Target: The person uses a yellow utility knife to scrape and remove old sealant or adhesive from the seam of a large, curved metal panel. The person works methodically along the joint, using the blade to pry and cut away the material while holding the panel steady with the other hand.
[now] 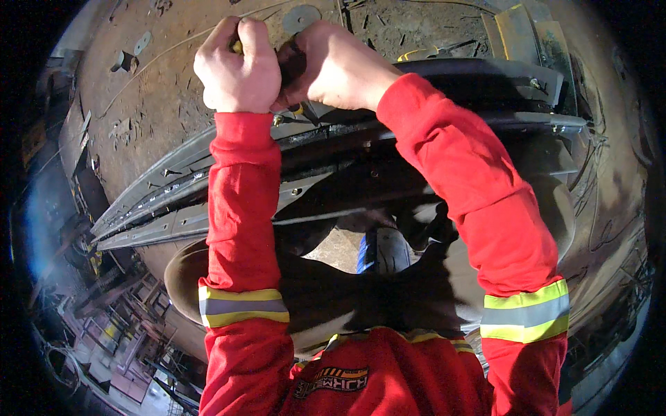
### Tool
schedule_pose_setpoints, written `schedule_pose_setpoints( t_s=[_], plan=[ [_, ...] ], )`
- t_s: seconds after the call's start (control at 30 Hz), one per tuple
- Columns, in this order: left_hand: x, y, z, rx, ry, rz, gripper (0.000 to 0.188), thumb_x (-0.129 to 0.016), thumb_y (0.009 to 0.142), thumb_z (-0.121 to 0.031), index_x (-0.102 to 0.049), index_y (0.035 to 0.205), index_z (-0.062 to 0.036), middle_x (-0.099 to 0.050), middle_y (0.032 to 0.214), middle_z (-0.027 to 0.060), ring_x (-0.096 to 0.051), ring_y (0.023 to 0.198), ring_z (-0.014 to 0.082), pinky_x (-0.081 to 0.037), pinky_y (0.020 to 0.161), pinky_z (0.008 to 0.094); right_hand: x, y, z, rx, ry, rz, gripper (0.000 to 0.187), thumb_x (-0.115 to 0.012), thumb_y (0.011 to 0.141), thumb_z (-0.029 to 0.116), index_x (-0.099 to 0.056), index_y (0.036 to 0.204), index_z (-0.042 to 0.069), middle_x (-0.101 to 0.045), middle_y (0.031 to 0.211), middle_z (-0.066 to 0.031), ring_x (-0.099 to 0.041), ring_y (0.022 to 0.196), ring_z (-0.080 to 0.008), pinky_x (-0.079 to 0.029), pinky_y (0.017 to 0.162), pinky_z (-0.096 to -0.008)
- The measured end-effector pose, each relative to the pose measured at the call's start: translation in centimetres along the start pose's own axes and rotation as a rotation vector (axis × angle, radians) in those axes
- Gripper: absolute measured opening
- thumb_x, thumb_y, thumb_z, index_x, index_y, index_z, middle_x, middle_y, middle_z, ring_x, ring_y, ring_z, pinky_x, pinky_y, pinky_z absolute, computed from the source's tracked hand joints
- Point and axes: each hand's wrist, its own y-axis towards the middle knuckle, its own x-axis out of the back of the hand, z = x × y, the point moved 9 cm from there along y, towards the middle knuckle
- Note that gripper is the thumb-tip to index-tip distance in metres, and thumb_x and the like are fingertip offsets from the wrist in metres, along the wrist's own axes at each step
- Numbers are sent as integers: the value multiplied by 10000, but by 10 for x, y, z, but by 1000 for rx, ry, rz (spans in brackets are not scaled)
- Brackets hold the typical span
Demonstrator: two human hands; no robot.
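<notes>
From the remote view I find the left hand (239, 69) closed in a fist, a yellow piece (237, 47) showing between its fingers, the rest hidden. The right hand (327, 66) curls just beside it at a dark piece (292, 64); I cannot tell whether it grips. The long dark rails (163, 227) lie just bodyward of both hands. I judge them heavy, stiff, possibly slick where shiny; best held along plain stretches, clear of the bolts (296, 191).
</notes>
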Motion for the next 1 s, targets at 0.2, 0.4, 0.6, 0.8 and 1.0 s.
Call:
schedule_pose_setpoints(
  t_s=[0.2, 0.4, 0.6, 0.8, 1.0],
  plan=[
    [-3, -5, -2, -37, 59, -47, 259, -522, 871, -174, -623, 723, 13, -569, 610, 73, -517, 587, 144, -439, 586, 300, 1, -2, -6, 48, -4, -28, 352, -862, 586, 259, -719, 795, 16, -680, 799, -208, -669, 782, -374, -537, 733, -432],
    [0, -4, -7, -117, 120, -110, 274, -517, 872, -194, -656, 754, 10, -614, 641, 98, -570, 594, 190, -471, 603, 326, 10, -3, 2, 64, -105, -93, 276, -811, 587, 182, -670, 703, -25, -659, 749, -228, -658, 770, -397, -534, 738, -453],
    [1, -2, -12, -159, 160, -130, 254, -534, 850, -198, -672, 759, -5, -644, 658, 144, -620, 602, 273, -499, 611, 367, 12, -3, 5, 19, -159, -72, 260, -767, 596, 166, -663, 711, -42, -663, 802, -245, -657, 819, -402, -544, 780, -448],
    [-3, 3, -8, -138, 192, -105, 274, -542, 845, -221, -692, 754, -10, -650, 659, 144, -616, 609, 239, -502, 631, 354, 12, -1, 3, 67, -218, -101, 291, -752, 615, 198, -667, 741, -50, -668, 856, -255, -657, 869, -399, -544, 807, -447],
    [-8, 18, 22, -20, 209, -82, 298, -557, 823, -268, -704, 774, -13, -653, 668, 162, -631, 635, 271, -505, 664, 378, 4, 15, -7, 0, -260, -110, 296, -691, 638, 180, -669, 819, -53, -668, 893, -264, -655, 894, -405, -542, 825, -443]
  ],
)
